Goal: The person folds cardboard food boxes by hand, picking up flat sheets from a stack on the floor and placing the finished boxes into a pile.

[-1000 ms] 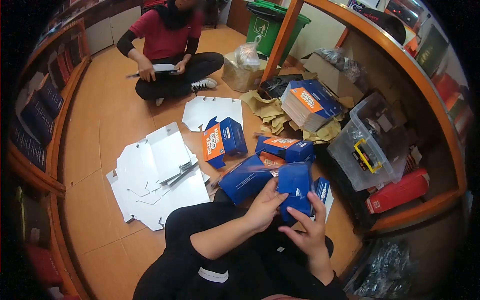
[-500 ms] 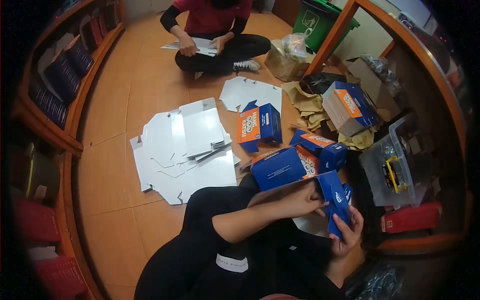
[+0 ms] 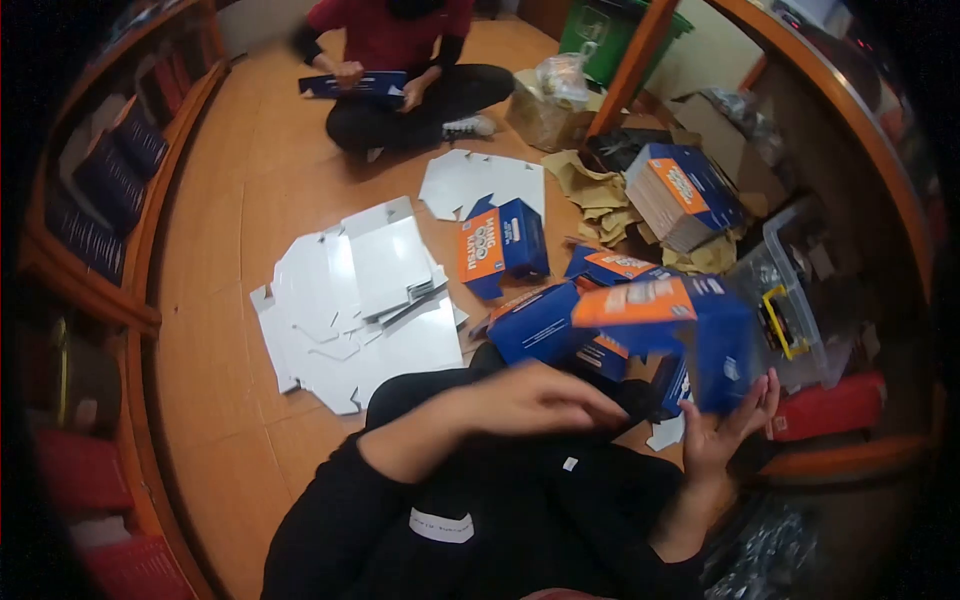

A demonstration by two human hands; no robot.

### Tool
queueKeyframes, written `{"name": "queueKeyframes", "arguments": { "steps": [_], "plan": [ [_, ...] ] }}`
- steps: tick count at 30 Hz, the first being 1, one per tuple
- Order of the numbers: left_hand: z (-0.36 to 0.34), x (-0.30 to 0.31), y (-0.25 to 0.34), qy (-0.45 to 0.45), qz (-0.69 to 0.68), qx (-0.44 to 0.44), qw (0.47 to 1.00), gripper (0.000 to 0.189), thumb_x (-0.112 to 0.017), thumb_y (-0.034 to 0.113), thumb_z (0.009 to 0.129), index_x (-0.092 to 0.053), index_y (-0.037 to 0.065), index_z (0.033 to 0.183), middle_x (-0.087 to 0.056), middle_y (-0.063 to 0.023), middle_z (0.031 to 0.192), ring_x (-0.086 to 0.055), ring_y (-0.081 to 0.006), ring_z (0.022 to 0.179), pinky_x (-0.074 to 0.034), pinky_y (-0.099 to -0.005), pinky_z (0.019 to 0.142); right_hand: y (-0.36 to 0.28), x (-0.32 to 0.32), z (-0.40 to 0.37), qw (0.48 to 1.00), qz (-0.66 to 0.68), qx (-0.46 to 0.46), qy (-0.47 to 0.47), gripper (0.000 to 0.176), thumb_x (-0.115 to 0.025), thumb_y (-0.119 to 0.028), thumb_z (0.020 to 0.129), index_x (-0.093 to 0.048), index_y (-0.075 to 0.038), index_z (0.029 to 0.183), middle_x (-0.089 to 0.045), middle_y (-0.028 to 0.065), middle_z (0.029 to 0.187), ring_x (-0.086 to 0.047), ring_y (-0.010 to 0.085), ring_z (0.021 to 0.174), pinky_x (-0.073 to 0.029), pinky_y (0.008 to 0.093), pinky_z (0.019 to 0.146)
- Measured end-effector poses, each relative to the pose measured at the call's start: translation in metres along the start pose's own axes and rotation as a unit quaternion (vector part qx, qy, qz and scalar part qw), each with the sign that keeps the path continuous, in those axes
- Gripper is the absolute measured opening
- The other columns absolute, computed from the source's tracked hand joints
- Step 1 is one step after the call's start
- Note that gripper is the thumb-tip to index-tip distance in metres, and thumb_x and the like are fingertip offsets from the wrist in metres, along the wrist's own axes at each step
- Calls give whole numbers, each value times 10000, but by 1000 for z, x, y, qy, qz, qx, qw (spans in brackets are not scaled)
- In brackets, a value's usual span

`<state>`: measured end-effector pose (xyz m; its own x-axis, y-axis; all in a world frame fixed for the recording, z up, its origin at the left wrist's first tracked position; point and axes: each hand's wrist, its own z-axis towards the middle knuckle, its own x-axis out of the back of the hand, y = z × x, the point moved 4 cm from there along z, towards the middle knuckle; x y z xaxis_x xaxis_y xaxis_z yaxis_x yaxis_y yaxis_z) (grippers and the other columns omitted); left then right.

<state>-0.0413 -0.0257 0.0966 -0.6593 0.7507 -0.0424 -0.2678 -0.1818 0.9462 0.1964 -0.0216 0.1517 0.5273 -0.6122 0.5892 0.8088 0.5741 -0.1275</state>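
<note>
A blue and orange cardboard box (image 3: 645,310), blurred by motion, is tilted up in front of me. At its lower right corner my right hand (image 3: 725,430) supports it, with the thumb on the near side and the fingers along the edge. My left hand (image 3: 535,400) is off the box to its lower left, fingers stretched out and smeared, nothing seen in it. Just beyond lie another blue box (image 3: 535,325) and a partly covered box (image 3: 610,264). An orange-faced box (image 3: 503,245) stands farther off on the floor.
Flat white cardboard sheets (image 3: 320,290) lie stacked at left. A co-worker (image 3: 400,80) sits opposite, holding a blue cardboard piece (image 3: 375,85). To the right are crumpled brown paper (image 3: 590,195), a stack of boxes (image 3: 670,205) and a clear plastic bin (image 3: 800,300). Bookshelves (image 3: 150,290) line the left.
The box has come up from my lap and turned, its orange face now showing. My left hand has left it and moved left. The co-worker's sheet now shows its blue side.
</note>
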Motion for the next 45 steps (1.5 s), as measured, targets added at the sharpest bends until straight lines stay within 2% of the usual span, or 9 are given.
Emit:
{"name": "queueKeyframes", "arguments": {
  "steps": [4, 6, 10, 15, 22, 27, 33, 39, 45],
  "plan": [
    [-91, 138, -101, 377, 282, 187, 862, 426, -615, 141, 826, -486, 32, 1217, -587, -166, 1113, -573, -248, 1043, -459, -351, 877, 13, 9, -23, 999, 2, -14, -40, 1008, -768, -199, 660, -131, -207, 1441, -165, 221, 1411, -220, 371, 1301, -252, 452, 1031],
    [-147, 179, -138, 354, 608, 210, 679, 667, -650, 208, 773, -328, 33, 1330, -482, -239, 1238, -518, -347, 1096, -421, -408, 924, 22, 10, -37, 995, 30, -75, -57, 1001, -766, -176, 666, -136, -275, 1436, -131, 234, 1407, -215, 400, 1292, -299, 476, 1005],
    [-228, 213, -200, 238, 637, 426, 596, 501, -514, 138, 822, -379, 11, 1287, -522, -234, 1185, -569, -340, 1000, -473, -427, 822, 40, 19, -59, 991, 47, -99, -74, 1028, -759, -94, 637, -136, -264, 1437, -155, 231, 1406, -258, 400, 1281, -304, 471, 1012],
    [-222, 213, -205, 250, 654, 437, 564, 107, -501, 99, 795, -550, 33, 863, -615, -171, 762, -608, -353, 756, -481, -445, 685, 51, 43, -59, 992, 54, -100, -45, 1006, -734, -63, 652, -133, -236, 1440, -270, 212, 1373, -330, 371, 1250, -340, 447, 983],
    [-213, 227, -166, 294, 674, 444, 513, 125, -499, 127, 804, -605, 59, 799, -639, -147, 824, -630, -310, 755, -501, -407, 659, 55, 55, -61, 993, 63, -95, -6, 936, -708, -44, 671, -180, -186, 1431, -367, 189, 1319, -397, 336, 1178, -381, 411, 910],
    [-206, 240, -108, 444, 498, 388, 636, 230, -742, 250, 674, -657, 48, 744, -634, -103, 703, -593, -258, 656, -450, -352, 625, 54, 64, -67, 992, 46, -114, 11, 872, -701, -31, 668, -248, -147, 1405, -377, 188, 1299, -403, 319, 1152, -395, 395, 871],
    [-162, 234, -26, 615, 436, 120, 646, 232, -599, 226, 837, -664, 7, 882, -660, -93, 772, -612, -154, 691, -448, -271, 633, 52, 70, -69, 991, 50, -122, 12, 769, -670, -22, 698, -307, -101, 1371, -364, 168, 1294, -402, 275, 1139, -373, 357, 912],
    [11, 41, 32, 197, 369, -31, 908, 177, -646, 98, 763, -654, 77, 939, -648, -76, 841, -632, -207, 759, -496, -297, 683, 4, 42, -40, 989, 128, -40, -59, 646, -663, -215, 764, -375, -88, 1328, -387, 214, 1288, -403, 374, 1158, -323, 448, 969],
    [76, -43, 18, 32, 328, -95, 939, 220, -499, 265, 900, -587, 83, 988, -620, -112, 787, -618, -255, 713, -485, -340, 618, 17, 49, -49, 966, 230, -120, -11, 389, -619, -283, 819, -498, -14, 1072, -497, 153, 1136, -464, 292, 1114, -245, 452, 1025]
  ]
}}
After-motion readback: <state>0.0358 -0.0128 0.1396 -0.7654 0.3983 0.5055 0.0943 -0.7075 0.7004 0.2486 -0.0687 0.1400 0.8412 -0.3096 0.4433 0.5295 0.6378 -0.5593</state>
